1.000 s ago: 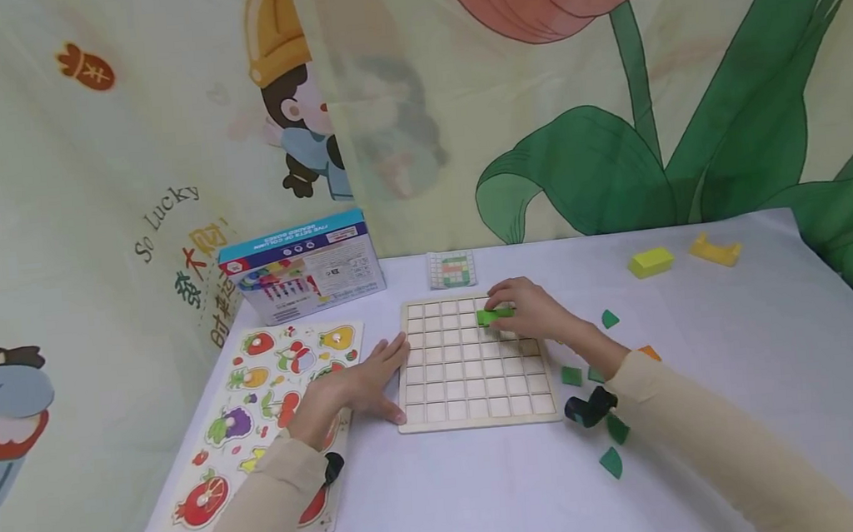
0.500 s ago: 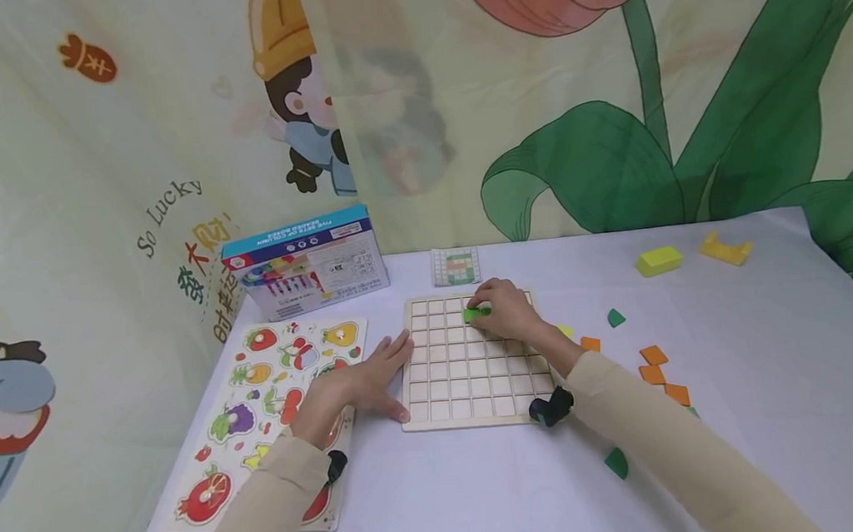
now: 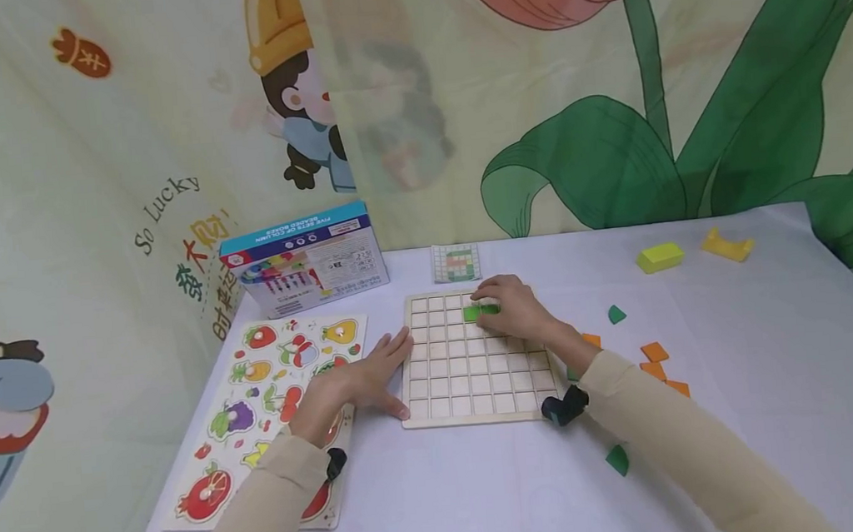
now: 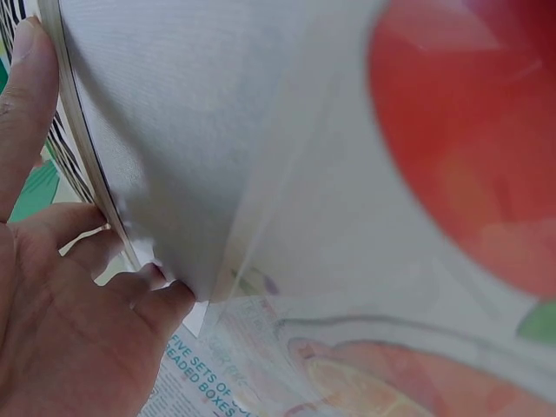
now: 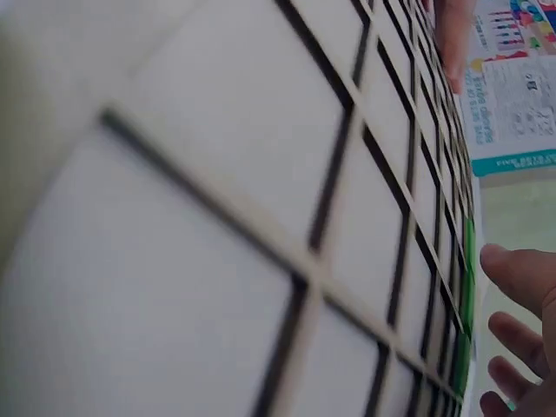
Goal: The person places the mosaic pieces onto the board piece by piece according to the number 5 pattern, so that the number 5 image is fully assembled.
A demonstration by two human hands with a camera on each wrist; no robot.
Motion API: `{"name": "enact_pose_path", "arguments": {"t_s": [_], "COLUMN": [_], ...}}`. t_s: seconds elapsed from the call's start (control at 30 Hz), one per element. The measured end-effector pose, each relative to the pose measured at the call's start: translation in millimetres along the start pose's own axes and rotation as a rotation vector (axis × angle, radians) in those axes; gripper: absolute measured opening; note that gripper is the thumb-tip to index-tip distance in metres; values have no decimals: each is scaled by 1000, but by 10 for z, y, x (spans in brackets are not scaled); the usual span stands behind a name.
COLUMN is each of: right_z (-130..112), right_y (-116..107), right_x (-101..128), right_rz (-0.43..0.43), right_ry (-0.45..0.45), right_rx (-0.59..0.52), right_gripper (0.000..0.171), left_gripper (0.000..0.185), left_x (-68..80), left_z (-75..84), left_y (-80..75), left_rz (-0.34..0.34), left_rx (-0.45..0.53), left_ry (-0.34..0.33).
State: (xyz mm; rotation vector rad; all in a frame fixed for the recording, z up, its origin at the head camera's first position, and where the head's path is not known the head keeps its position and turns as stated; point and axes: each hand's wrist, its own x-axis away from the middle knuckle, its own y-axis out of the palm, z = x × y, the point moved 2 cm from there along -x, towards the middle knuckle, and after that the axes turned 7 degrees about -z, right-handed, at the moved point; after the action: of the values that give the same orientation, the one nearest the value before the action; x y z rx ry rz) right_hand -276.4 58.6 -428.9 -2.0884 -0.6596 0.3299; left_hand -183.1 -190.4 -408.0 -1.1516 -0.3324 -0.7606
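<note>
at lower left, a fruit-picture board [image 3: 258,400] lies flat. next, the person's left hand [image 3: 360,381], fingers spread, touches the left edge of a gridded board [image 3: 480,383] — mid-frame. in its upper part lie green pieces [image 3: 470,314]; the right hand [image 3: 518,309] is just beside them — loosely bent, thumb apart from them. orange pieces [image 3: 655,352] lie right of centre.

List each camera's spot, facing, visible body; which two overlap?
Head: on the head, facing forward and down at the grid board; left hand, right hand, sleeves show.
Left wrist: worn there, facing the grid board's edge and fruit board; left hand shows.
Right wrist: worn there, facing across the grid board; right hand shows, left fingers at top.
Head and right wrist share the grid board, green pieces and box.
</note>
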Motion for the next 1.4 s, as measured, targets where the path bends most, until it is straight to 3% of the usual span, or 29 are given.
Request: {"name": "enact_pose_path", "arguments": {"t_s": [0.23, 0.43, 0.67, 0.93, 1.2, 1.4], "right_z": [254, 729, 1172, 1259, 1277, 1248], "right_y": [-384, -696, -865, -904, -899, -835], "right_x": [243, 626, 975, 1064, 1088, 1001], "right_rz": [-32, -111, -212, -185, -131, -96], "right_ry": [33, 94, 160, 119, 172, 158], "right_rx": [-24, 35, 106, 142, 119, 112], "right_gripper": [37, 36, 36, 29, 24, 28], "left_gripper": [110, 110, 110, 110, 109, 109], "left_x": [10, 23, 20, 19, 29, 35], "left_z": [1, 2, -7, 14, 33, 28], "left_y": [2, 6, 18, 4, 1, 5], "left_rz": [-2, -9, -3, 3, 0, 0], "left_rx": [-3, 2, 14, 15, 11, 15], "left_ry": [3, 4, 13, 16, 18, 18]}}
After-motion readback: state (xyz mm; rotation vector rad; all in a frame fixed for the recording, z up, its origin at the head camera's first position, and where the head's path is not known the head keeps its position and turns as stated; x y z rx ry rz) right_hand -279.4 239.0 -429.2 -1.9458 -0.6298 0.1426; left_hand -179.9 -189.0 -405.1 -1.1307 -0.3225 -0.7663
